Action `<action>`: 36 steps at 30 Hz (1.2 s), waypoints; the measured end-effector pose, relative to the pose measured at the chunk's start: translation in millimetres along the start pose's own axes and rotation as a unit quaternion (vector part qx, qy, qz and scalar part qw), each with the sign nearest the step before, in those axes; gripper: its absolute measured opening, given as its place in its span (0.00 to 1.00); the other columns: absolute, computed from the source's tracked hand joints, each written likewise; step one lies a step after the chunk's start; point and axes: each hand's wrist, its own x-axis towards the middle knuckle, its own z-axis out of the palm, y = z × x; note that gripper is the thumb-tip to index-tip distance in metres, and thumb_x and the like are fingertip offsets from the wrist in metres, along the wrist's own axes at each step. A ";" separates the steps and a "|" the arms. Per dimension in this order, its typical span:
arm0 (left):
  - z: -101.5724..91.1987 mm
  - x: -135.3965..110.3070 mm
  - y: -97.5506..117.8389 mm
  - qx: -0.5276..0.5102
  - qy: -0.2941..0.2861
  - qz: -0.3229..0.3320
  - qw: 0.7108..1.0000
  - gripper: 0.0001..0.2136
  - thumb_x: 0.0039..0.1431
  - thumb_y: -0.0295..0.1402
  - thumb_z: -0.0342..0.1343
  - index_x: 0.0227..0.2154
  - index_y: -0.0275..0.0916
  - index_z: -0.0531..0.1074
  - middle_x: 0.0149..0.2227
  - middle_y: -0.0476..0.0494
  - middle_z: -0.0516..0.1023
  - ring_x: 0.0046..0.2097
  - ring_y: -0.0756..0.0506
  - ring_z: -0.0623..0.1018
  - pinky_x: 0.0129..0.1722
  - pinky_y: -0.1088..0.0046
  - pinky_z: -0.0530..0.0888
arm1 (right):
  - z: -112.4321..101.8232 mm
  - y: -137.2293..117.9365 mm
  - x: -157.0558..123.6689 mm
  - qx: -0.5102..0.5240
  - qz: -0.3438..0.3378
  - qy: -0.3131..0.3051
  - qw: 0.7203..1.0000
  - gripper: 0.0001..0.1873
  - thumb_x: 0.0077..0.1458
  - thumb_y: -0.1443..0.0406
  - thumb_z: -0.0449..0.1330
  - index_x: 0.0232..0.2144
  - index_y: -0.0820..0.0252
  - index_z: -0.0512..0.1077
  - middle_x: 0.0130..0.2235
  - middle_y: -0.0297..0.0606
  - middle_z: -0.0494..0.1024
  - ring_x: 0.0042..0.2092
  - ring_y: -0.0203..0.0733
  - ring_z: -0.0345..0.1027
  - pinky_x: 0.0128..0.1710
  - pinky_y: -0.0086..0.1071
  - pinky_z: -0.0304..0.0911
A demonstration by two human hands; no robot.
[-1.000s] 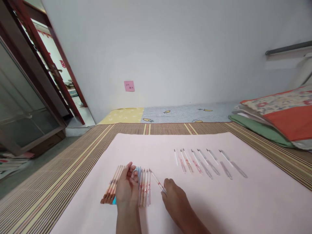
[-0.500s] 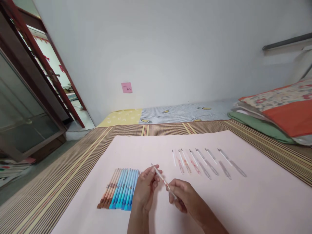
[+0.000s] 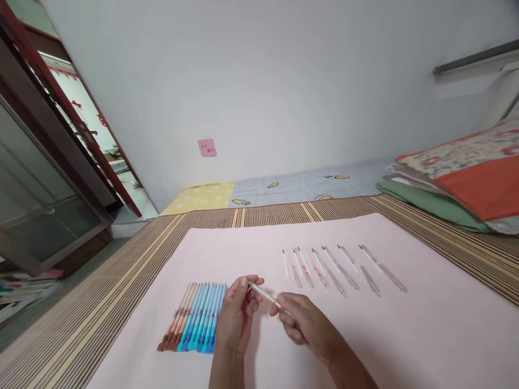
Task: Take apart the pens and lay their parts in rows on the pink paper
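Note:
Between my two hands is a pen (image 3: 265, 294) with a pale, see-through barrel and a reddish mark near its middle. My left hand (image 3: 237, 310) pinches its tip end with thumb and fingers. Around the rear part of the barrel, my right hand (image 3: 300, 319) is closed, hiding much of that end. Left of my left hand lies a close row of pens (image 3: 200, 316), peach and brown at one side, blue at the other; my left hand covers its right edge. Beyond my right hand are several white refills (image 3: 332, 258) and clear pen barrels (image 3: 370, 281), laid out slantwise.
A pink sheet (image 3: 227, 243) lies under everything, on a striped mat (image 3: 121, 270). Folded bedding (image 3: 478, 178) is stacked at the right. Behind the mat rises a white wall with a pink note (image 3: 207, 147). A doorway stands at the left.
The pen has tilted flatter between my hands, and my left fingers now close about its tip, which stuck out before. The view has shifted slightly.

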 end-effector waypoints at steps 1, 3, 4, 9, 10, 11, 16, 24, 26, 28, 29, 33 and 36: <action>0.1 0.0 0.2 -0.001 0.008 0.006 1.000 0.15 0.50 0.42 0.68 0.34 0.34 0.80 0.36 0.39 0.82 0.27 0.54 0.73 0.27 0.79 0.70 | -1.0 -0.4 -0.5 0.002 -0.002 -0.004 1.000 0.28 0.52 0.42 0.59 0.30 0.63 0.70 0.20 0.21 0.52 0.18 0.24 0.39 0.20 0.28 0.32; 0.5 0.6 -0.7 0.002 0.027 0.027 0.999 0.15 0.47 0.41 0.70 0.31 0.34 0.80 0.33 0.41 0.82 0.26 0.55 0.71 0.25 0.81 0.68 | -2.1 -0.8 -1.2 0.002 -0.006 -0.011 1.000 0.29 0.51 0.41 0.60 0.29 0.63 0.69 0.19 0.20 0.51 0.18 0.24 0.39 0.19 0.28 0.32; 0.7 0.9 -1.4 0.005 0.035 0.038 0.999 0.14 0.47 0.41 0.70 0.29 0.34 0.79 0.31 0.43 0.81 0.24 0.55 0.70 0.25 0.81 0.67 | -2.3 -1.1 -1.4 0.001 -0.007 -0.014 1.000 0.29 0.50 0.41 0.61 0.29 0.62 0.68 0.19 0.20 0.51 0.18 0.24 0.39 0.19 0.27 0.32; 0.8 1.2 -1.9 0.024 0.016 0.061 0.998 0.12 0.49 0.39 0.69 0.28 0.35 0.79 0.31 0.44 0.80 0.24 0.56 0.67 0.26 0.81 0.67 | -1.9 -3.7 -2.7 0.016 0.003 -0.025 1.000 0.28 0.51 0.42 0.61 0.31 0.62 0.67 0.21 0.21 0.54 0.19 0.23 0.37 0.20 0.28 0.29; 0.4 0.8 -1.4 0.031 0.003 0.057 0.998 0.11 0.50 0.39 0.68 0.31 0.35 0.80 0.32 0.44 0.80 0.25 0.55 0.69 0.27 0.81 0.68 | -2.0 -4.5 -3.3 0.020 0.005 -0.026 0.999 0.27 0.51 0.43 0.60 0.31 0.62 0.68 0.21 0.21 0.53 0.19 0.23 0.36 0.20 0.28 0.29; -0.1 0.3 -0.8 0.039 -0.009 0.052 0.998 0.12 0.50 0.38 0.68 0.33 0.35 0.81 0.33 0.43 0.81 0.26 0.55 0.70 0.28 0.80 0.69 | -2.3 -5.2 -3.9 0.021 0.004 -0.027 0.999 0.26 0.52 0.44 0.60 0.31 0.63 0.68 0.21 0.21 0.53 0.19 0.24 0.36 0.20 0.28 0.29; -2.0 -1.3 -1.6 0.052 -0.007 0.056 0.997 0.11 0.50 0.39 0.69 0.31 0.35 0.81 0.30 0.45 0.79 0.25 0.55 0.69 0.31 0.79 0.69 | -4.3 -3.9 -5.8 -0.004 -0.018 -0.056 0.998 0.24 0.55 0.46 0.58 0.28 0.62 0.69 0.20 0.22 0.51 0.20 0.25 0.37 0.21 0.28 0.32; -0.2 -0.9 -4.2 0.066 0.002 0.066 0.996 0.11 0.49 0.41 0.68 0.27 0.37 0.79 0.24 0.49 0.77 0.24 0.54 0.68 0.33 0.77 0.68 | -8.3 5.0 -1.9 -0.040 -0.049 -0.040 0.997 0.25 0.58 0.45 0.57 0.28 0.61 0.67 0.20 0.23 0.55 0.20 0.27 0.41 0.22 0.28 0.34; 0.5 -0.9 -4.8 0.071 0.005 0.073 0.995 0.11 0.49 0.41 0.68 0.27 0.37 0.79 0.24 0.49 0.77 0.24 0.54 0.68 0.33 0.76 0.68 | -9.2 4.8 -1.9 -0.050 -0.053 -0.034 0.997 0.25 0.58 0.45 0.57 0.28 0.61 0.67 0.20 0.24 0.56 0.21 0.27 0.42 0.22 0.29 0.34; 1.5 -1.0 -5.3 0.076 0.008 0.079 0.994 0.11 0.49 0.40 0.68 0.27 0.37 0.79 0.24 0.49 0.77 0.24 0.54 0.68 0.33 0.76 0.69 | -9.5 4.1 -2.1 -0.063 -0.057 -0.029 0.996 0.25 0.58 0.45 0.56 0.28 0.62 0.68 0.20 0.24 0.56 0.21 0.27 0.43 0.22 0.29 0.35; 2.1 -1.1 -5.6 0.078 0.010 0.080 0.994 0.11 0.49 0.40 0.68 0.27 0.37 0.79 0.24 0.49 0.77 0.24 0.54 0.68 0.34 0.75 0.69 | -9.5 4.0 -2.1 -0.074 -0.060 -0.024 0.995 0.25 0.59 0.45 0.56 0.29 0.62 0.68 0.20 0.24 0.56 0.21 0.28 0.43 0.22 0.29 0.36; 3.7 -0.7 -7.3 0.078 0.024 0.084 0.993 0.12 0.48 0.40 0.69 0.27 0.36 0.79 0.22 0.50 0.76 0.24 0.53 0.69 0.33 0.76 0.69 | -8.1 6.1 -0.4 -0.114 -0.075 0.007 0.991 0.25 0.59 0.45 0.55 0.29 0.62 0.68 0.19 0.23 0.53 0.21 0.28 0.42 0.21 0.28 0.37; 2.0 1.5 -7.9 0.060 0.053 0.087 0.993 0.13 0.46 0.42 0.70 0.27 0.36 0.79 0.21 0.51 0.74 0.24 0.54 0.68 0.29 0.78 0.68 | -6.5 7.8 0.7 -0.092 -0.070 0.003 0.993 0.27 0.60 0.44 0.54 0.30 0.62 0.69 0.21 0.23 0.56 0.20 0.27 0.43 0.20 0.28 0.37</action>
